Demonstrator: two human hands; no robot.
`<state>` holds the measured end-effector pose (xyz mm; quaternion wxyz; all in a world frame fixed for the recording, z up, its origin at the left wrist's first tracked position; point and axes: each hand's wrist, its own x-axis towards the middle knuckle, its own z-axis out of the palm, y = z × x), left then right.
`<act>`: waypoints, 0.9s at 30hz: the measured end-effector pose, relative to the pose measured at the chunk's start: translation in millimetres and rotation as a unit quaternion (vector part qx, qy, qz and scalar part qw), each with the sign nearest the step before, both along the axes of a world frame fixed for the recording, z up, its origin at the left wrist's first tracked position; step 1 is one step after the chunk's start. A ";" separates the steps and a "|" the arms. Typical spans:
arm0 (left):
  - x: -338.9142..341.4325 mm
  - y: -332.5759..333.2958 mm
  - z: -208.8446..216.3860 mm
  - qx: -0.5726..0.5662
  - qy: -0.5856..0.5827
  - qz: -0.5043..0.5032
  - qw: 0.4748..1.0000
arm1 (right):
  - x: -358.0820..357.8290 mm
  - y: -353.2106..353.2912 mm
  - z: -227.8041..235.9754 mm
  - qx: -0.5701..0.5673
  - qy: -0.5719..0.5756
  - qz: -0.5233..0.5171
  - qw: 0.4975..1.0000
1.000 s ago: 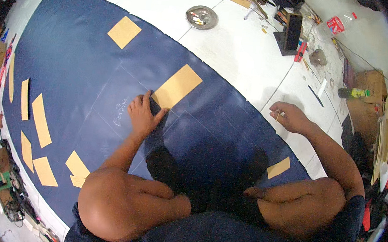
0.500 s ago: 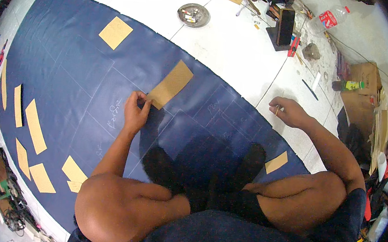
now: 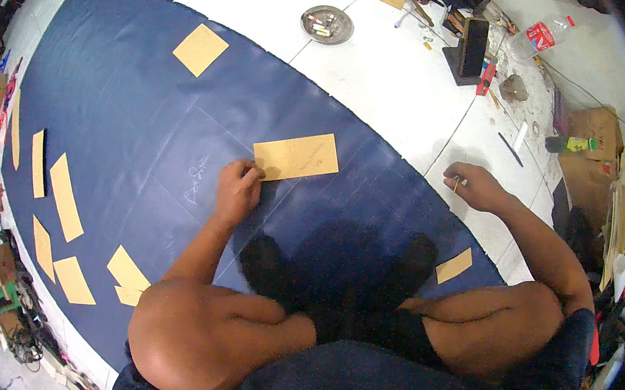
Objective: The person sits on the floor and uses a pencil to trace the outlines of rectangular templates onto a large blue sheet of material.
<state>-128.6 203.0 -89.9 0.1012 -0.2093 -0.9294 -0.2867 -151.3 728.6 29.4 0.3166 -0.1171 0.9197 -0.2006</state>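
My left hand [image 3: 240, 190] pinches the lower left corner of a rectangular tan card piece [image 3: 301, 157] above a dark blue sheet of material [image 3: 130, 105]. Thin pale lines and some handwriting mark the sheet. To the right, past the sheet's edge, my right hand [image 3: 475, 187] is closed over the white tiles, with a thin, short, pale stick between its fingers; its kind is too small to tell. A squarish card piece [image 3: 200, 50] lies farther up the sheet, and a smaller card piece [image 3: 454, 266] rests near my right knee.
Several card pieces [image 3: 67, 198] lie at the sheet's left. Beyond the sheet stand a round metal ashtray [image 3: 327, 25] with butts, a phone on a stand [image 3: 472, 51] and a plastic bottle [image 3: 544, 38]. A green bottle [image 3: 569, 145] lies by a cardboard box [image 3: 590, 180]. Clutter lines the left edge.
The card piece in my left hand has swung clockwise from a steep slant to nearly level. My right hand keeps its place over the tiles. The whole view has shifted slightly.
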 end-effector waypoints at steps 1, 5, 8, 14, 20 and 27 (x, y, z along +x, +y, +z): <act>-1.0 -1.9 -1.8 0.005 0.001 0.000 1.000 | -0.5 0.0 0.2 0.006 0.002 0.004 1.000; -2.1 -2.3 -3.5 0.014 -0.009 0.013 1.000 | -3.7 -1.1 -0.1 -0.004 -0.021 -0.009 1.000; -1.5 -0.9 0.0 0.021 -0.027 0.027 0.999 | -4.6 -2.9 0.4 0.000 -0.022 -0.008 1.000; 0.8 0.4 2.3 0.050 -0.035 0.044 0.997 | -4.6 -5.0 -0.6 -0.002 -0.019 0.012 1.000; -1.4 -6.2 -14.1 0.071 -0.085 0.052 0.992 | -1.1 6.6 1.9 0.028 -0.026 -0.007 0.999; 6.7 -20.6 -33.7 0.014 -0.041 -0.002 0.999 | 18.7 71.0 36.1 0.023 0.080 -0.185 0.979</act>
